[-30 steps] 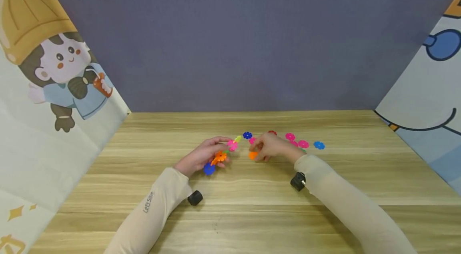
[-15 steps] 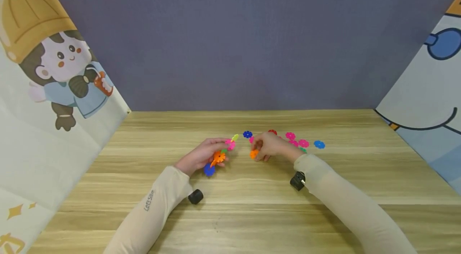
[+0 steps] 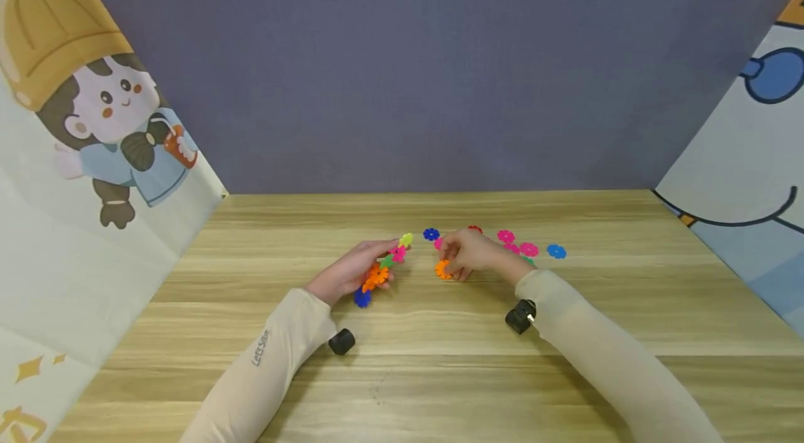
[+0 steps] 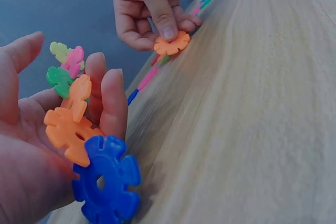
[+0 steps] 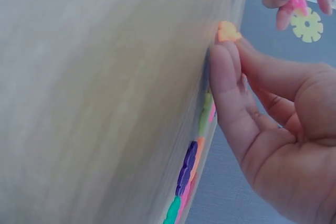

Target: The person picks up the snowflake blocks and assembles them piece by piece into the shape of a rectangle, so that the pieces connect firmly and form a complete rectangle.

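Note:
My left hand holds a chain of linked plastic flower discs in cupped fingers, its thumb apart from them. In the left wrist view a blue disc ends the chain nearest the wrist; orange discs, a green disc and a pink disc follow. The far end is a yellow disc. To the right of the chain, my right hand pinches a single orange flower disc between thumb and fingers, close over the table. That disc stands apart from the chain.
Loose flower discs lie on the wooden table behind and beside the right hand: a dark blue disc, several pink discs and a light blue disc. A grey panel rises along the table's back edge.
The chain has turned slightly in the left hand, its yellow end shifting left and now showing more of its face. The right hand keeps its pinch, and the orange disc's face has turned more into view.

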### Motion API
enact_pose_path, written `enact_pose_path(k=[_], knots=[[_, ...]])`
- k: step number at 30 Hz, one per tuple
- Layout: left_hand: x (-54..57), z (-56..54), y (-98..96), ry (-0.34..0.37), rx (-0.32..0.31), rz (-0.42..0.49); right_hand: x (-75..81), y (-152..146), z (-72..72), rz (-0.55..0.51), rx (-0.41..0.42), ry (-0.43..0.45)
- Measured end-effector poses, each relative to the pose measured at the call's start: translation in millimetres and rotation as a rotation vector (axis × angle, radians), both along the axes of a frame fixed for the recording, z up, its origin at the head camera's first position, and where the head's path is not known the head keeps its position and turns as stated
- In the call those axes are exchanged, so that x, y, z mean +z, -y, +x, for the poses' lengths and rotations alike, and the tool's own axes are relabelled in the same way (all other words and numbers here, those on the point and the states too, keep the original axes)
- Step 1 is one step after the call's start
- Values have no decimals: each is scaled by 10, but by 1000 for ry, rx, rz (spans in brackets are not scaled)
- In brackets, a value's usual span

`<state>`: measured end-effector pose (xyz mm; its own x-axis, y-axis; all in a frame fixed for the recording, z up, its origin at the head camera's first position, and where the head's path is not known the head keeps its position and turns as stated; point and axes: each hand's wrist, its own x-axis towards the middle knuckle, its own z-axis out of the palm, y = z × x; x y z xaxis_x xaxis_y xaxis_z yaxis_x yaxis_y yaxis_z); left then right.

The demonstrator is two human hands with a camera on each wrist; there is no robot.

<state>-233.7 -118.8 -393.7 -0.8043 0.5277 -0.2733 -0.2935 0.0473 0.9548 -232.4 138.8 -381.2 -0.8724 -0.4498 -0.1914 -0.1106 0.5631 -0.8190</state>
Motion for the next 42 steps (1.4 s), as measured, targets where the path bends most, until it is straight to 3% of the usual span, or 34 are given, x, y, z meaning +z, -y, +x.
enact_pose_path(k=[7, 18, 28, 42], knots=[[-12, -12, 4, -7, -33, -5, 40, -18, 35, -98, -26, 10], [-7, -36, 32, -50, -76, -64, 53, -12, 57, -284, -147, -39], [-10, -58, 18, -73, -153, -100, 34, 32, 88, -488, -214, 1], [-11, -73, -27, -46, -211, -136, -11, 94, 105, -576, -268, 29]])
